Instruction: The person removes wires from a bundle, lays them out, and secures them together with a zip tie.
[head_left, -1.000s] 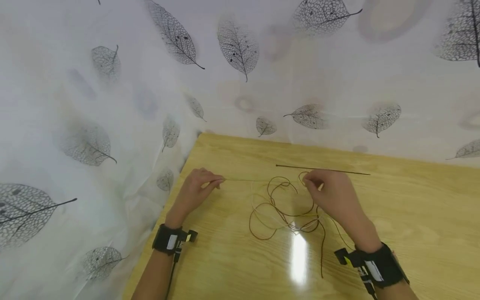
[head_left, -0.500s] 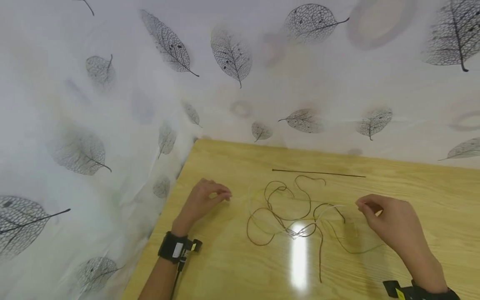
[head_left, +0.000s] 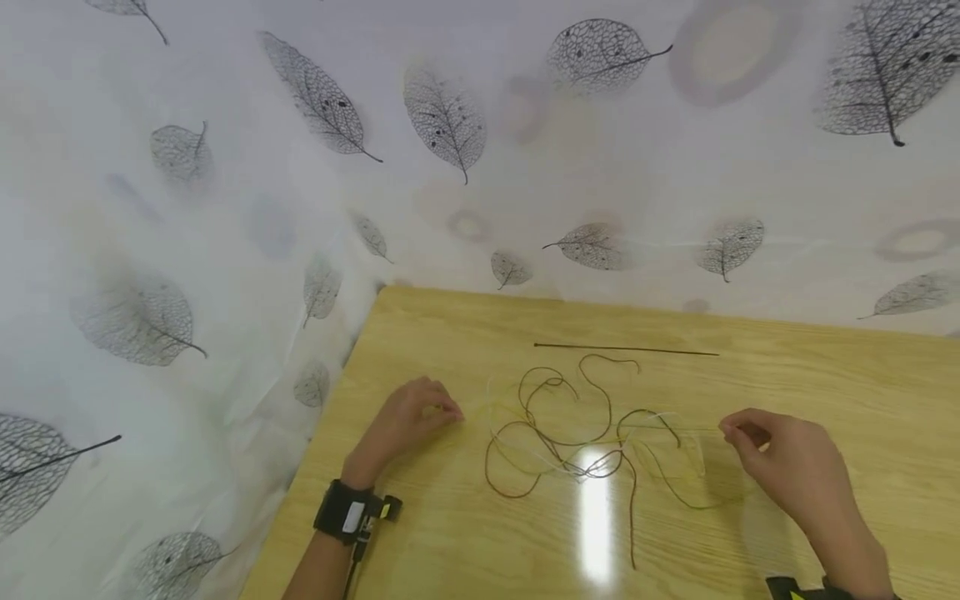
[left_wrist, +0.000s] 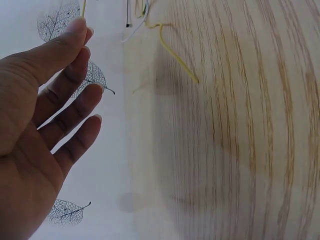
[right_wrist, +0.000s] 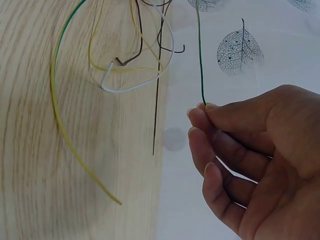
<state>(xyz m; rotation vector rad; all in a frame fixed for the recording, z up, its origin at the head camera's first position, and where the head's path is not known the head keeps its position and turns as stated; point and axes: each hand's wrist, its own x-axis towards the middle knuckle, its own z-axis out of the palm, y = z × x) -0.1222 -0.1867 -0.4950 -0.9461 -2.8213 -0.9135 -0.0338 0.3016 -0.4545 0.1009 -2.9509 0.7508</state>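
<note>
Between thumb and forefinger my left hand [head_left: 408, 421] pinches the end of a thin yellow wire [left_wrist: 84, 6]; its other fingers are loosely bent. Farther right, my right hand [head_left: 795, 458] pinches a green wire [right_wrist: 201, 60] by its tip. Both wires run toward the loose tangle between the hands; whether they are one wire I cannot tell. In that tangle are brown wires [head_left: 632, 517], a white wire [right_wrist: 125, 91] with a cut end, and yellow ones. A yellow-green wire [right_wrist: 74, 151] curves out, its end loose, left of the right hand in the right wrist view.
Behind the tangle a straight, thin dark strip [head_left: 626, 348], with a small head at its left end, lies on the wooden table [head_left: 450, 550]. A leaf-patterned white sheet [head_left: 247, 242] rises along the table's back and left edges.
My right hand has moved right, away from the left, and slightly nearer me. My left hand has come slightly nearer me. A brown wire end by the right hand now lies on the table.
</note>
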